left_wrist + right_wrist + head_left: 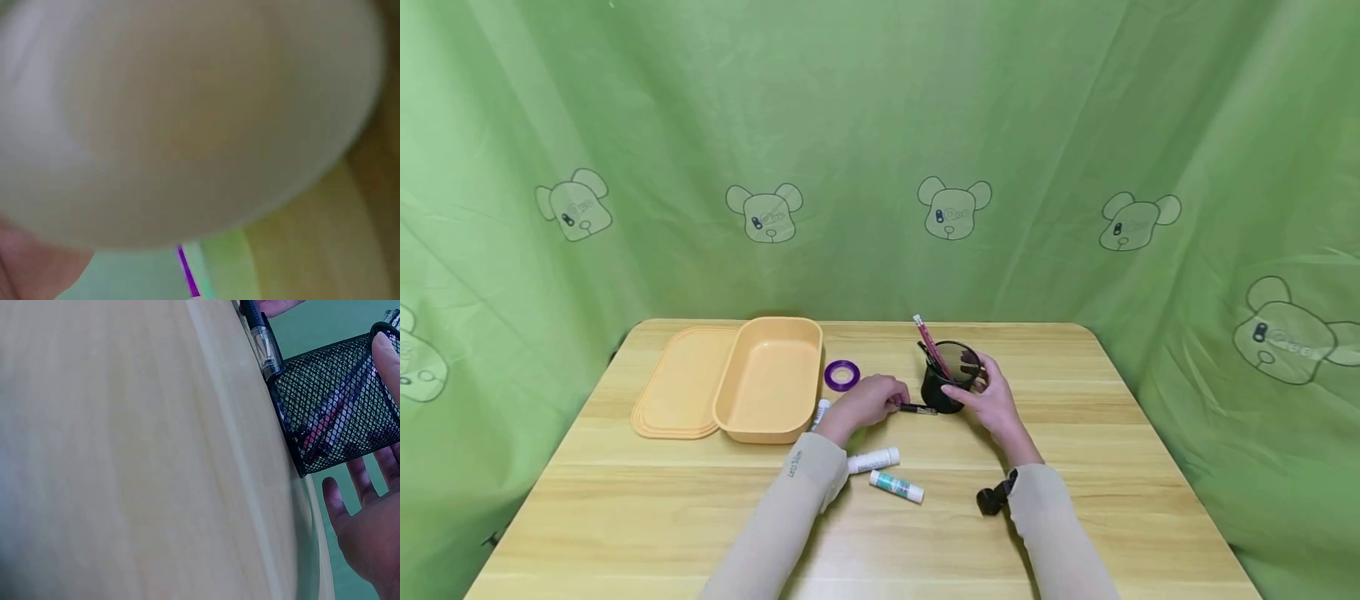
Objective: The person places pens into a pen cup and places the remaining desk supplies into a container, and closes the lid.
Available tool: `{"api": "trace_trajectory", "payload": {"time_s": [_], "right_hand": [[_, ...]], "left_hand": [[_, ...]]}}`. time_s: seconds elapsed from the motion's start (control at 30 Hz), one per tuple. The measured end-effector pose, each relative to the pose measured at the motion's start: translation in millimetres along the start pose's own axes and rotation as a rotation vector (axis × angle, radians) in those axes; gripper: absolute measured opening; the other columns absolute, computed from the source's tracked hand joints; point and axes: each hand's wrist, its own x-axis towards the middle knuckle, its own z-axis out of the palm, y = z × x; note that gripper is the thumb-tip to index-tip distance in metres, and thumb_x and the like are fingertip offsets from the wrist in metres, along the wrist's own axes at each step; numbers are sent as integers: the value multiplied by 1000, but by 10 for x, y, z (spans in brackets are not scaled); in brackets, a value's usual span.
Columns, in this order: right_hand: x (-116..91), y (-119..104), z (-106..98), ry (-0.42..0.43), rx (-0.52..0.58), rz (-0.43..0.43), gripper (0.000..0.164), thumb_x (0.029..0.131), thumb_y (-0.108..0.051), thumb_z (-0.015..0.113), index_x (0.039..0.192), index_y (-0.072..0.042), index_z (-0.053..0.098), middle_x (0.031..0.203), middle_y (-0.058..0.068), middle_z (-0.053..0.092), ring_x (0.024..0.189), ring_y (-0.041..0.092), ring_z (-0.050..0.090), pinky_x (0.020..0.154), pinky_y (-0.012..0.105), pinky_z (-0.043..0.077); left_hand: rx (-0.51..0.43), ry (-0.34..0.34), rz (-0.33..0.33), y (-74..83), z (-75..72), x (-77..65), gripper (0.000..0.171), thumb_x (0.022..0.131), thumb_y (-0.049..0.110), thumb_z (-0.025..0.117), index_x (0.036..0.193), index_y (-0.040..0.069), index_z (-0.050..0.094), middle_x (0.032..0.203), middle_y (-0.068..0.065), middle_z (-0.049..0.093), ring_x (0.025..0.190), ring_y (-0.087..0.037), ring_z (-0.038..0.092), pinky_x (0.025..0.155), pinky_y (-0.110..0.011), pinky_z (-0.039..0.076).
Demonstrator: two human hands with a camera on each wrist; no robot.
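Note:
In the head view my left hand [871,402] pinches one end of a black pen [919,409], which lies low against the base of a black mesh pen holder [942,393]. My right hand [992,400] grips the pen holder from its right side, thumb in front and fingers behind. A pink pencil [927,337] and a dark pen lean in the upright holder. The right wrist view shows the pen's clear barrel [265,350] beside the base of the mesh holder [340,400]. A blurred pale shape [187,125] blocks most of the left wrist view.
An open yellow box [767,383] stands at the left, beside its flat lid [681,387]. A purple tape roll [842,376] lies behind my left wrist. Two glue sticks, one white [878,460] and one teal [897,487], lie in front; another white tube [822,411] is partly hidden.

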Motion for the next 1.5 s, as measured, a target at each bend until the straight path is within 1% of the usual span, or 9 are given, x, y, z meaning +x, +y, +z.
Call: {"api": "trace_trajectory", "payload": {"time_s": [0.17, 0.33, 0.53, 0.73, 0.87, 1.07, 1.27, 1.4, 1.5], "right_hand": [[46, 87, -10, -3, 9, 2, 85, 74, -22, 84, 144, -11, 36, 144, 16, 39, 130, 36, 42, 108, 47, 37], [128, 260, -18, 5, 16, 1, 87, 72, -25, 85, 144, -17, 37, 144, 13, 40, 129, 34, 43, 108, 46, 37], [141, 301, -1, 28, 11, -15, 84, 71, -27, 85, 141, -20, 39, 142, 8, 42, 128, 31, 45, 107, 44, 39], [137, 292, 8, 34, 14, -29, 84, 71, -24, 86, 141, -17, 39, 142, 10, 42, 127, 33, 46, 106, 45, 39], [131, 289, 3, 32, 11, -25, 85, 71, -25, 86, 142, -17, 39, 142, 9, 42, 127, 33, 45, 108, 45, 38], [128, 288, 2, 30, 6, -32, 86, 71, -27, 85, 142, -17, 38, 142, 10, 41, 128, 33, 44, 108, 46, 37], [125, 288, 3, 29, 16, -41, 84, 72, -26, 85, 141, -16, 38, 142, 10, 42, 128, 32, 43, 110, 46, 35], [127, 286, 0, 33, 13, -32, 85, 71, -27, 86, 141, -16, 39, 141, 9, 42, 128, 31, 43, 109, 46, 36], [128, 284, -3, 31, 16, -25, 86, 71, -27, 86, 142, -16, 38, 142, 10, 42, 128, 32, 44, 108, 46, 36]], "left_hand": [[-3, 15, 20, 16, -63, -5, 23, 86, 4, 67, 104, 17, 70, 97, 4, 69, 92, -11, 62, 89, -23, 50], [-29, 8, 1, 45, -158, -30, 26, 86, 5, 68, 109, 18, 69, 100, 3, 69, 92, -10, 62, 87, -22, 50], [-157, -12, -11, 71, -270, -75, 30, 87, 4, 67, 114, 16, 68, 104, 0, 68, 92, -12, 63, 84, -21, 50], [-251, 0, 33, 60, -349, -102, 31, 88, 4, 66, 118, 12, 66, 106, -2, 68, 95, -17, 64, 85, -25, 52], [-298, 10, 39, 48, -371, -113, 34, 88, 3, 66, 120, 12, 64, 105, -2, 67, 96, -15, 63, 85, -24, 52], [-402, 64, 32, 41, -366, -114, 37, 88, 4, 66, 123, 13, 61, 103, 0, 66, 94, -12, 61, 85, -25, 52], [-467, 121, -7, 58, -368, -107, 37, 90, 9, 65, 126, 16, 58, 106, 2, 64, 97, -10, 61, 83, -20, 51], [-524, 174, -29, 88, -389, -96, 37, 91, 9, 64, 126, 16, 56, 107, 1, 63, 98, -12, 62, 82, -20, 52], [-576, 228, -32, 109, -401, -84, 38, 91, 8, 64, 127, 15, 54, 108, -1, 62, 98, -14, 63, 83, -21, 53]]}}
